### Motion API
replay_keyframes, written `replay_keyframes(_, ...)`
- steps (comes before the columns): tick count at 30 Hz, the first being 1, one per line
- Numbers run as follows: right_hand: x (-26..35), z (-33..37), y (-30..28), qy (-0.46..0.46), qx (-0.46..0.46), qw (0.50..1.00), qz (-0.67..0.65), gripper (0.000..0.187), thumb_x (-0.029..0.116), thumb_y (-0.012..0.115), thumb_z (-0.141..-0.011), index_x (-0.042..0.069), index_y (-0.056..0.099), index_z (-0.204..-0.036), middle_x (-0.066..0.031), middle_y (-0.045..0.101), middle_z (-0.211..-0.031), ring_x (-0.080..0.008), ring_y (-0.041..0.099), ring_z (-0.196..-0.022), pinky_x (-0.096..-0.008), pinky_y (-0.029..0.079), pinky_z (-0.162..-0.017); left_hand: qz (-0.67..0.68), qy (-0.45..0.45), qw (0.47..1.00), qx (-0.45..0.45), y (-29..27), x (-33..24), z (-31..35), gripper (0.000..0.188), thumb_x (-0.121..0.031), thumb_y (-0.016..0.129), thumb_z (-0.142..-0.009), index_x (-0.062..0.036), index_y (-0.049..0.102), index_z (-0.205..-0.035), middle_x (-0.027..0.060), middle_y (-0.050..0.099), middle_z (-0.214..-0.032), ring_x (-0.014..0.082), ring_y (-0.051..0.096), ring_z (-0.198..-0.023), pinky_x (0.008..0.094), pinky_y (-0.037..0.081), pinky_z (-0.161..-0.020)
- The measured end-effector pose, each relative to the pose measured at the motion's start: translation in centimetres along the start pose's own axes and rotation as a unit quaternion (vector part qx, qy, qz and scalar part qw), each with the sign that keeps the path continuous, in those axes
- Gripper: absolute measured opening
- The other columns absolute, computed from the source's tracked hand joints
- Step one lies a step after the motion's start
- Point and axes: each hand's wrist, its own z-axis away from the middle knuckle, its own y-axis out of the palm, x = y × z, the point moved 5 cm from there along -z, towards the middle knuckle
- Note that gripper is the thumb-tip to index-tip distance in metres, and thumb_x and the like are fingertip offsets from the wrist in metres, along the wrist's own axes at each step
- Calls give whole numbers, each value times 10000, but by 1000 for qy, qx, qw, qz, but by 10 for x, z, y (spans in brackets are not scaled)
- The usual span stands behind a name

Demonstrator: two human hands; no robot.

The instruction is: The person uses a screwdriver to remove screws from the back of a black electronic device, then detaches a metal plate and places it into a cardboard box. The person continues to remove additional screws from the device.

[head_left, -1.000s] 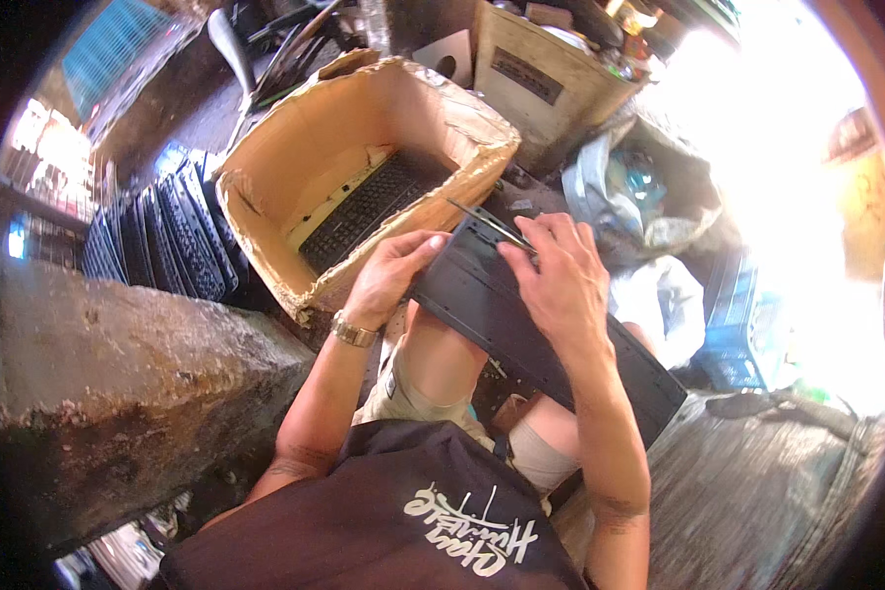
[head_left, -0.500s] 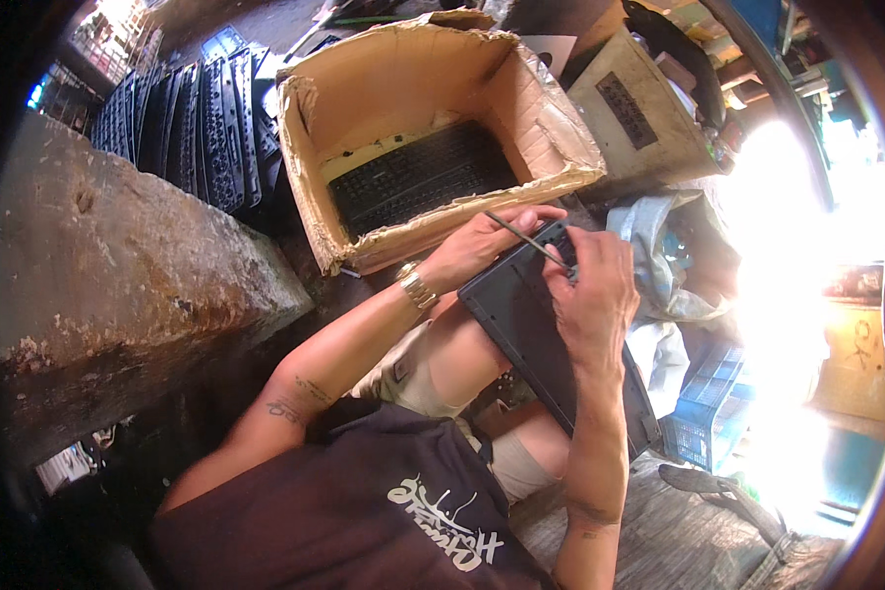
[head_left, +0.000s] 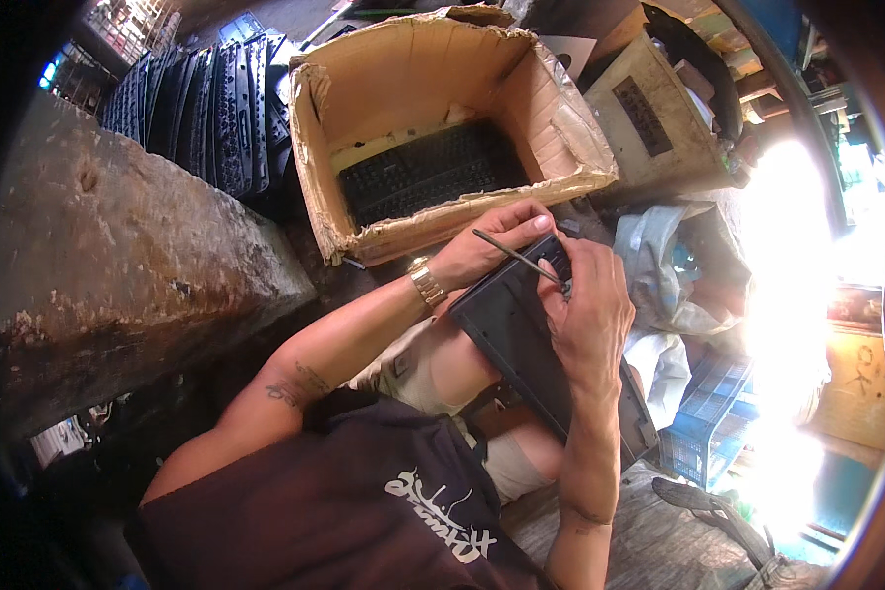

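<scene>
A flat black keyboard (head_left: 521, 329) lies slanted across my lap, plain side up. My left hand (head_left: 497, 246) is closed at its far end, fingers curled and thumb on top near the edge; the fingertips are partly hidden. My right hand (head_left: 590, 305) lies over the keyboard's upper right part, holding a thin dark metal rod (head_left: 511, 253) between thumb and fingers. One end of this rod points up to the left, past my left hand; the other runs under my right fingers. Whether it has a handle is hidden.
Ahead stands a torn cardboard box (head_left: 413, 93) with black keyboards (head_left: 433, 172) inside. More keyboard parts (head_left: 206, 118) are stacked at far left, behind a rough concrete block (head_left: 138, 236). To the right are a pale sack (head_left: 659, 265) and a blue plastic crate (head_left: 708, 413).
My left fingers, stretched along the far end before, are now curled in. The rod has shifted slightly down and left with my right hand. The whole view has moved a little.
</scene>
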Motion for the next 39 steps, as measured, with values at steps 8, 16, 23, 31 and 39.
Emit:
replay_keyframes(8,-21,-4,-1,107,98,986,-82,361,316,781,-929,75,726,-1192,-155,721,-1056,-363,702,-999,-464,555,-863,-285,98,953,19,0,6,-9,302,-277,593,-1129,9,687,-1158,49,744,-1049,110,660,-1020,304,539,-940)
replay_keyframes(16,-33,-9,-5,149,147,965,-158,333,349,772,-944,51,771,-1092,-172,753,-1063,-396,704,-1034,-478,536,-908,-289,86,953,-4,0,4,-6,270,-250,620,-1114,-1,700,-1182,28,719,-1068,99,639,-1015,284,527,-910)
replay_keyframes(23,-39,3,-53,192,-29,971,-142,352,362,818,-907,86,770,-1120,-164,764,-1031,-366,733,-975,-445,558,-855,-299,79,951,-24,2,-7,-9,233,-186,629,-1097,1,691,-1221,66,736,-1098,132,664,-1033,319,535,-951)
replay_keyframes(31,-103,134,-113,371,-4,926,-68,340,144,791,-905,65,672,-1214,-86,692,-919,-184,640,-806,-342,531,-741,-318,83,944,-35,7,-29,-1,208,-51,588,-1078,-7,731,-1223,11,736,-1015,80,653,-947,249,536,-861)
replay_keyframes(39,-52,240,-143,411,41,905,-102,481,-46,720,-894,124,735,-1344,-51,696,-933,-140,575,-713,-309,508,-688,-331,65,941,4,6,-40,1,228,37,533,-1061,7,739,-1155,21,750,-1086,74,653,-964,225,527,-870)
